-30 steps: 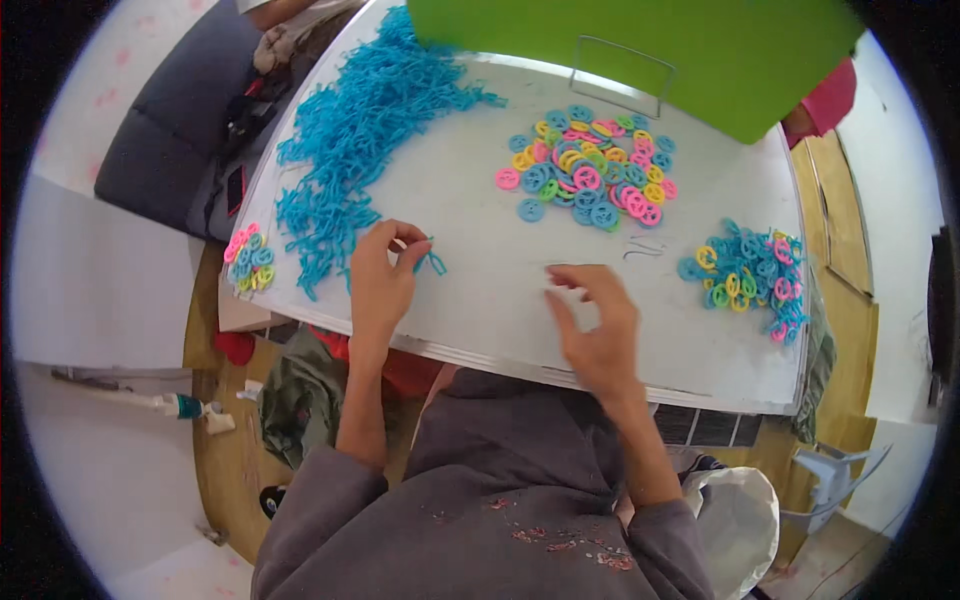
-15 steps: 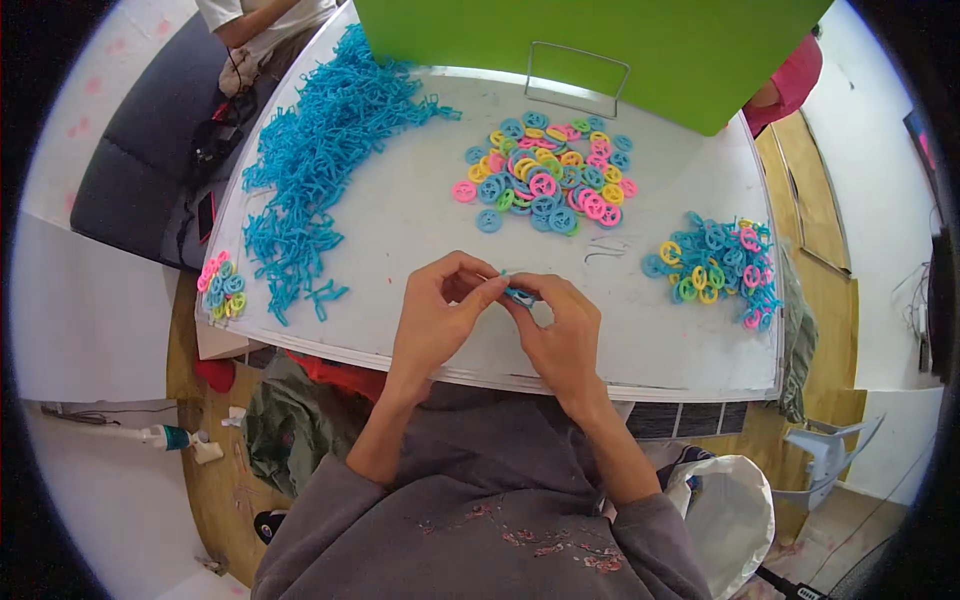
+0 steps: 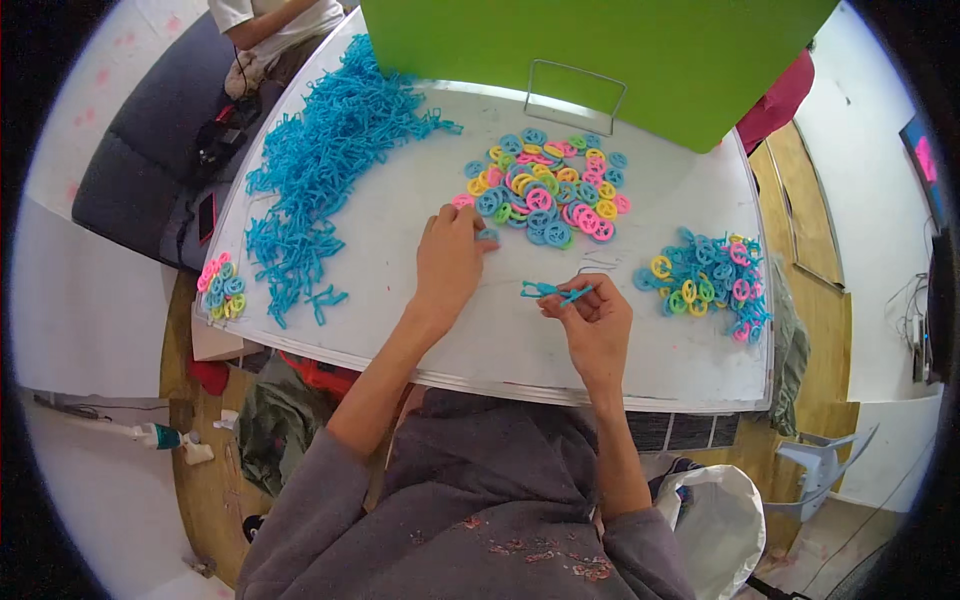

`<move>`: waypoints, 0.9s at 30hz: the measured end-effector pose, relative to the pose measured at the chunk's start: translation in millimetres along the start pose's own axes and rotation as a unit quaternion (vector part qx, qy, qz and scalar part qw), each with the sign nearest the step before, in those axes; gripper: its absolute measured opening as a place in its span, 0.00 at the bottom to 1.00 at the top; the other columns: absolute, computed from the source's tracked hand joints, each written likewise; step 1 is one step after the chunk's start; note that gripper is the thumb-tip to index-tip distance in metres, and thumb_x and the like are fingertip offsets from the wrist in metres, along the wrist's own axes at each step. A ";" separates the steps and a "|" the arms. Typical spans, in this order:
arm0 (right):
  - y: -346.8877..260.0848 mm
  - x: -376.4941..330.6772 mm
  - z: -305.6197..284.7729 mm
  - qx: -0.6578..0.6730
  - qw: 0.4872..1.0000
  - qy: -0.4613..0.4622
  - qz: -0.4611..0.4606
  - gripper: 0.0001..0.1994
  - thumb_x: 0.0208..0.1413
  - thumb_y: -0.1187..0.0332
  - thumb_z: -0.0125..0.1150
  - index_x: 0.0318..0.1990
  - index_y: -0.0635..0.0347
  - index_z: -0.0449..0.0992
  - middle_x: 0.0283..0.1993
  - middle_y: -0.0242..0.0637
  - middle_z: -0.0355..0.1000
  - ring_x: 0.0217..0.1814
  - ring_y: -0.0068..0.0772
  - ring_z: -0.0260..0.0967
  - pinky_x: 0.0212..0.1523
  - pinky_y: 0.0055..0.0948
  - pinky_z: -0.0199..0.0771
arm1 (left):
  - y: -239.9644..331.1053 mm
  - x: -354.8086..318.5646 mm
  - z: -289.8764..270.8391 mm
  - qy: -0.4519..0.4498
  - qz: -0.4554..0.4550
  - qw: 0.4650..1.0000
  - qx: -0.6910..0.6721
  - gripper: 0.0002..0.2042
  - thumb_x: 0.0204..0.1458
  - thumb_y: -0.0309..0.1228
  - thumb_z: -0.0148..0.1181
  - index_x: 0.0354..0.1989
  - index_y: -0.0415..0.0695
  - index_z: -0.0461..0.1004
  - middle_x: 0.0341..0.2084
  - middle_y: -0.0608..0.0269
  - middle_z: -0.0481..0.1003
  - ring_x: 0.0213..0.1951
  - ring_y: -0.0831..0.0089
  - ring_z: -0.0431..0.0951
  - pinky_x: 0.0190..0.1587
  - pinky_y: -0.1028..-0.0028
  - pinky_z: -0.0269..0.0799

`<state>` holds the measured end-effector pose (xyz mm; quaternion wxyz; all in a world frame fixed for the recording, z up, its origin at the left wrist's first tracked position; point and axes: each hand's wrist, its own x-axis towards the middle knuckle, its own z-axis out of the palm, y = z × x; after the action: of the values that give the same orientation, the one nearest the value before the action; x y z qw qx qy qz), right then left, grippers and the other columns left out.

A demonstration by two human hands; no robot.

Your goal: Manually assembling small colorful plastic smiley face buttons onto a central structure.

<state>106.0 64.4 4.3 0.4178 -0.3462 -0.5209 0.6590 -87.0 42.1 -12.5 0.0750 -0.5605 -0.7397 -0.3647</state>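
Note:
My right hand point(image 3: 598, 325) is closed, pinching a blue plastic clip point(image 3: 545, 290) shaped like a small clothes peg, held above the table in front of me. At the left edge of a heap of wheel-shaped plastic rings point(image 3: 540, 200) in blue, pink, yellow and green is my left hand point(image 3: 450, 258). Its fingers and thumb are curled about a blue ring point(image 3: 488, 236), partly hidden by the hand. A pink ring point(image 3: 462, 201) lies just beyond those fingers.
A large heap of blue clips point(image 3: 335, 140) covers the table's left side. Clips joined with coloured rings point(image 3: 705, 280) are piled at right; a few rings point(image 3: 222, 285) lie at the left corner. A green panel point(image 3: 600, 60) with a wire stand point(image 3: 575, 95) rises behind. Another person's arm point(image 3: 270, 22) shows far left.
My hands, earlier together over a small blue piece, have parted. The left has moved forward to the ring heap; the right has shifted slightly right, keeping the blue clip.

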 end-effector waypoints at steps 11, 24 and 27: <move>-6.0 -5.4 -5.9 -0.108 0.993 -0.039 -0.030 0.06 0.53 0.80 0.60 0.39 0.69 0.75 0.34 0.38 0.76 0.36 0.23 0.74 0.39 0.21 0.75 | 44.2 -37.7 -38.6 -0.158 -0.226 0.835 -0.476 0.04 0.54 0.24 0.58 0.36 0.39 0.71 0.28 0.66 0.76 0.31 0.81 0.74 0.32 0.79 0.69; -6.5 -6.1 -6.5 -0.143 0.988 -0.046 -0.031 0.05 0.51 0.78 0.62 0.36 0.66 0.78 0.32 0.36 0.77 0.35 0.22 0.72 0.40 0.23 0.72 | 50.7 -45.6 -33.6 -0.116 -0.253 0.781 -0.560 0.02 0.60 0.23 0.49 0.36 0.37 0.65 0.31 0.60 0.73 0.35 0.73 0.77 0.36 0.73 0.79; -2.2 -5.8 -7.3 -0.132 0.990 -0.053 0.002 0.05 0.51 0.77 0.63 0.36 0.66 0.78 0.32 0.36 0.77 0.35 0.21 0.71 0.38 0.22 0.71 | 49.2 -47.3 -28.4 -0.124 -0.238 0.798 -0.540 0.01 0.59 0.21 0.49 0.35 0.36 0.65 0.31 0.59 0.74 0.35 0.73 0.77 0.39 0.72 0.79</move>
<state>115.3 62.3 5.0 0.3390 -0.3639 -0.6243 0.6023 -34.9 -7.0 5.9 -0.4218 -0.3568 -0.5357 -0.6386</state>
